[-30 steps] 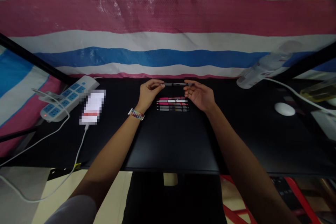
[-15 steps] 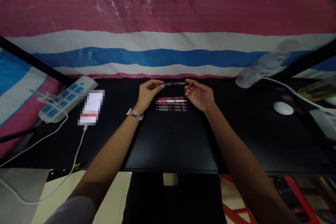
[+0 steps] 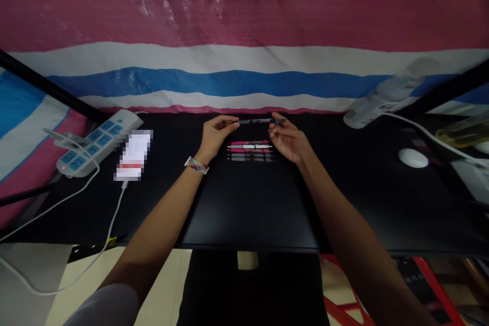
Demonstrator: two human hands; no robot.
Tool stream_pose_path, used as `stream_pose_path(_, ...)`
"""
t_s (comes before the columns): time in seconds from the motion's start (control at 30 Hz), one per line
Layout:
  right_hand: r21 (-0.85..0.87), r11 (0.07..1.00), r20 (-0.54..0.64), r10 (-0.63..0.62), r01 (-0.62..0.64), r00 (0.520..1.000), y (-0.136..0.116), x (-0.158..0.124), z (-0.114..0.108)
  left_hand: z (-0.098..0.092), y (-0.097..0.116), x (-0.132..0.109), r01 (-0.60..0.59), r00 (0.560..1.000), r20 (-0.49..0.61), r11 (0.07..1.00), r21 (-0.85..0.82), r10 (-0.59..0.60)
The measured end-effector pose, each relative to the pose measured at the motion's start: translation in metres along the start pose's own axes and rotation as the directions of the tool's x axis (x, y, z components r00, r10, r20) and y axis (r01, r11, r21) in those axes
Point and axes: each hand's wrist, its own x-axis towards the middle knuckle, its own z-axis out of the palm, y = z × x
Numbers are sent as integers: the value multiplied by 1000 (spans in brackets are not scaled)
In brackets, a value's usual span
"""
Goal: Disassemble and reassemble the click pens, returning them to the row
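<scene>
A dark pen [image 3: 256, 121] is held level between my two hands, above the far part of the black desk [image 3: 248, 204]. My left hand [image 3: 216, 135] pinches its left end between thumb and fingers. At the other end, my right hand [image 3: 287, 137] grips the pen with its fingertips, the palm partly turned up. Just below, on the near side, several pens [image 3: 250, 151] lie side by side in a stack of rows, some pink, one white, and grey ones closest to me. A colourful woven band [image 3: 196, 165] circles my left wrist.
On the left are a power strip [image 3: 101, 141] and a phone [image 3: 133, 155] with a white charging cable [image 3: 110, 224]. A clear bottle [image 3: 382, 99], a white mouse [image 3: 413, 158] and another white cable are on the right. Striped sheeting [image 3: 244, 20] hangs behind the desk.
My right hand's fingers have shifted and curled slightly around the pen's right end. My left hand keeps its pinch, and the pens on the desk lie as before.
</scene>
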Motion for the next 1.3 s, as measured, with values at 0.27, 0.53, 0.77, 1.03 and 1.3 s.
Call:
stream_pose_path(0.27,89,996,-100,32,-23,994,1,3,4,2,1,0,13,1000,-16,1000,-16,-14)
stream_pose_path(0.53,104,994,-120,-13,25,993,2,0,9,6,4,-2,45,999,3,999,-5,-45)
stream_pose_path(0.77,124,992,-97,16,-4,995,-1,-3,14,8,1,-1,14,999,-46,1000,-16,-15)
stream_pose_path(1.03,119,993,-87,15,-4,996,1,-5,18,9,0,-3,21,999,-29,1000,-4,-21)
stream_pose_path(1.3,171,985,-45,3,4,999,2,-8,18,10,3,-2,24,998,-59,1000,-8,-24)
